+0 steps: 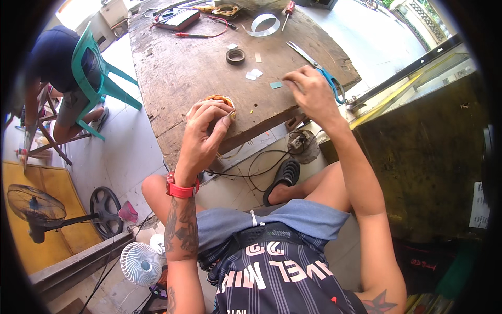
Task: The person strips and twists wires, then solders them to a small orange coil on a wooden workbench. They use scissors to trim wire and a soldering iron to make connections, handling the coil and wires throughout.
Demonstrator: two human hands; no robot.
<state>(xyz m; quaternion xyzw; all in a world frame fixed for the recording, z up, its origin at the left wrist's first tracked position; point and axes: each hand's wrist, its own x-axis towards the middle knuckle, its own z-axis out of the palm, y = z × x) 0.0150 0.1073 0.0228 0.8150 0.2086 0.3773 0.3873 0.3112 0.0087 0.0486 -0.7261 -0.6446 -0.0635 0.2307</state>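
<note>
At a weathered wooden worktop (178, 78) in an open-air workshop, we look down on our own two bare hands at work. Our left hand (205, 137), a red watch (180, 189) at the wrist, has its fingers closed around a small round copper-wound coil (219, 99) and holds it at the worktop's near edge. Our right hand (309, 90) reaches further out, its fingers pinched together just beside a small teal slip (276, 85) lying flat on the wood; we cannot tell whether the fingertips already touch it. Blue-handled scissors (320, 69) lie close behind that hand, with white paper scraps (253, 74) and a dark tape roll (235, 56) nearby, and a white tape ring (263, 24) and a red-handled screwdriver (288, 10) further back. A meter with red leads (179, 19) rests at the far end.

We judge the step to be picking up the slip while the coil is kept still. Doing it well means a light pinch at the slip's edge so it lifts without creasing, and a steady left grip that does not crush the windings. To our left, another person sits on a green plastic chair (91, 78).
</note>
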